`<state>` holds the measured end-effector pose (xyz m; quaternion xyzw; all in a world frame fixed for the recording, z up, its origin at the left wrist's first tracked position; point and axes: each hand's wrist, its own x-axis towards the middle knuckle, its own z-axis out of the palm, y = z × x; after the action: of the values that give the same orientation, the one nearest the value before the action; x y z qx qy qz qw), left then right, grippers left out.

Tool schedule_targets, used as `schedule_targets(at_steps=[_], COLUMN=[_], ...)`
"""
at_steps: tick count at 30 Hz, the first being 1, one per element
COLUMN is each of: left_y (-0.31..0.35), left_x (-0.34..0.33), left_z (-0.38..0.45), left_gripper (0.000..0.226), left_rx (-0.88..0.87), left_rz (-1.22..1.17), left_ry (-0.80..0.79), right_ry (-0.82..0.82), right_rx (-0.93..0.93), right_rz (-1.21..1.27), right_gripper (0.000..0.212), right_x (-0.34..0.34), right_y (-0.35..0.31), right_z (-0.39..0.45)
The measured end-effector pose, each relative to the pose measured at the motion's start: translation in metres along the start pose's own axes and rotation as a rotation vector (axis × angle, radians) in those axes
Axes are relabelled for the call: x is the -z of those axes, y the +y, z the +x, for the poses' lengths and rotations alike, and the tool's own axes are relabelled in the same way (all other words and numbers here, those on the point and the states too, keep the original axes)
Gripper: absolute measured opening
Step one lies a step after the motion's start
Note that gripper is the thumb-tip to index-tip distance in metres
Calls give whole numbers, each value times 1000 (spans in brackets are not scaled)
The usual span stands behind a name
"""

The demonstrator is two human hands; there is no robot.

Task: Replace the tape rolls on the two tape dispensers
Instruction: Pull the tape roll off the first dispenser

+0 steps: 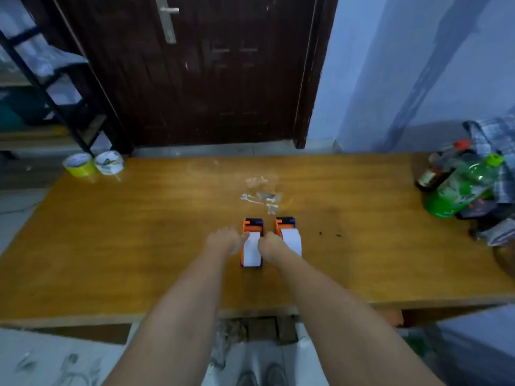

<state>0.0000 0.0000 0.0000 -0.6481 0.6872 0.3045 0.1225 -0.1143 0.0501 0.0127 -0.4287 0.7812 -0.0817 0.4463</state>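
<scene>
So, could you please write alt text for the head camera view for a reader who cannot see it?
A person's left hand and right hand flank the left of two orange tape dispensers holding white rolls, on a wooden table. Two spare tape rolls sit at its far left corner, bottles at its right.

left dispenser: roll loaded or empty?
Loaded. A white tape roll sits in the left dispenser, with both hands at its sides.

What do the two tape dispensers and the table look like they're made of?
The two tape dispensers look like moulded plastic: flat orange and dark blue panels with a dull sheen. The white rolls on them could be paper or film; too blurred to tell. The table looks like wood or wood veneer, with visible grain and a lightly glossy, scuffed finish.
</scene>
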Motion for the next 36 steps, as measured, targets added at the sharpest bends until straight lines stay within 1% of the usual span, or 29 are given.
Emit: schedule_targets(at_steps=[2, 4, 6, 8, 9, 11, 12, 13, 15, 16, 19, 20, 22, 24, 29, 33, 36], left_y=[1, 1, 3, 2, 6, 14, 16, 17, 14, 14, 12, 13, 16, 18, 23, 25, 21], left_x=[-9, -21, -33, -46, -43, -42, -41, -42, -43, -42, -45, -44, -43, -41, -36, -37, -33], left_z=[-4, -2, 3, 10, 0, -10, -12, -10, -7, -8, -5, -6, -5, -5, -3, -3, -7], left_gripper=[68, 64, 64, 79, 81, 61, 54, 57, 77, 83, 78, 83, 98, 103, 87, 60, 58], left_rx=[32, 25, 21, 58, 81, 116, 133, 144, 181, 192, 172, 178, 206, 225, 235, 182, 258], left_rz=[-118, -319, -553, -721, -807, -943, -973, -998, -1005, -990, -973, -967, -953, -941, -913, -956, -1039], left_ry=[-41, -75, -68, -40, -30, -3, -1, -4, -20, -18, 32, 41, 17, -8, -21, 12, -31], right_ry=[-1, -11, -3, -3, -4, -10, -18, -17, -31, -41, -69, -76, -89, -104, -118, -129, -130], right_rx=[-58, -76, -62, -64, -76, -89, -88, -75, -75, -96, -140, -152, -178, -207, -207, -204, -220], right_rz=[61, 137, 144, 201, 231, 298, 322, 367, 482, 534, 660, 681, 752, 810, 858, 926, 1020], right_gripper=[37, 39, 40, 46, 49, 54, 56, 56, 57, 59, 63, 63, 65, 67, 60, 50, 43], right_x=[-7, -13, -19, -22, -26, -31, -32, -35, -36, -37, -38, -37, -36, -35, -37, -40, -39], right_y=[3, 7, 9, 12, 14, 19, 20, 22, 24, 24, 25, 25, 25, 26, 30, 34, 32], right_z=[0, -1, 1, 1, 3, 5, 2, 3, 2, 1, 1, 0, 1, 2, 6, 6, 6])
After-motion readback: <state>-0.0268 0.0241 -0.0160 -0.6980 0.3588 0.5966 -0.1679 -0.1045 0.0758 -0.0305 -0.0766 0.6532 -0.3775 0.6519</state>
